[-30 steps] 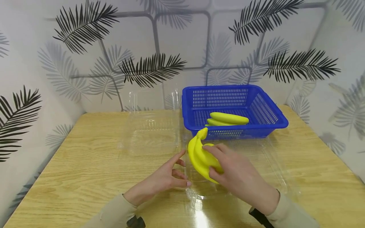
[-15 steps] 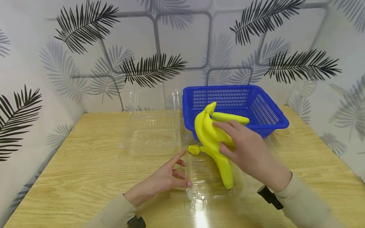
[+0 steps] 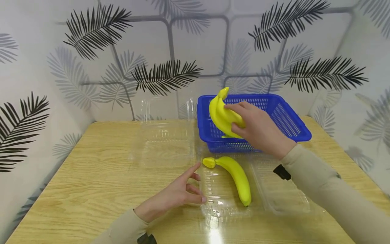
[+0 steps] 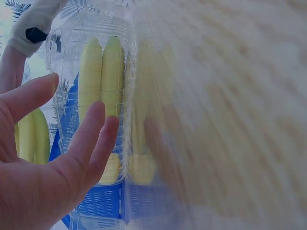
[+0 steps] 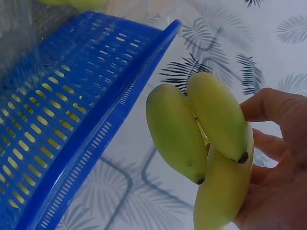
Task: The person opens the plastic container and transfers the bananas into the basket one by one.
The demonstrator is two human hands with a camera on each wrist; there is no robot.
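My right hand (image 3: 259, 123) grips a bunch of yellow bananas (image 3: 223, 117) over the blue basket (image 3: 284, 118), stem end up. In the right wrist view the bunch (image 5: 220, 120) hangs beside the basket's slotted wall (image 5: 53, 124), with fingers and thumb around its side. A single yellow banana (image 3: 239, 178) lies curved in a clear plastic clamshell box (image 3: 214, 208) in front of the basket. My left hand (image 3: 179, 193) is at that box's left edge, fingers spread and fingertips right at the wall. Through the clear plastic, yellow fruit shows in the left wrist view.
Another clear clamshell box (image 3: 166, 145) lies left of the basket, its lid (image 3: 167, 105) raised toward the wall. The near box's lid (image 3: 284, 195) lies folded out to the right. More bananas in the basket are mostly hidden behind the held bunch. A wooden table (image 3: 100, 162) lies beneath.
My right hand has carried the banana bunch from the near box up and away, over the basket, uncovering the single banana. My left hand has stayed at the box edge.
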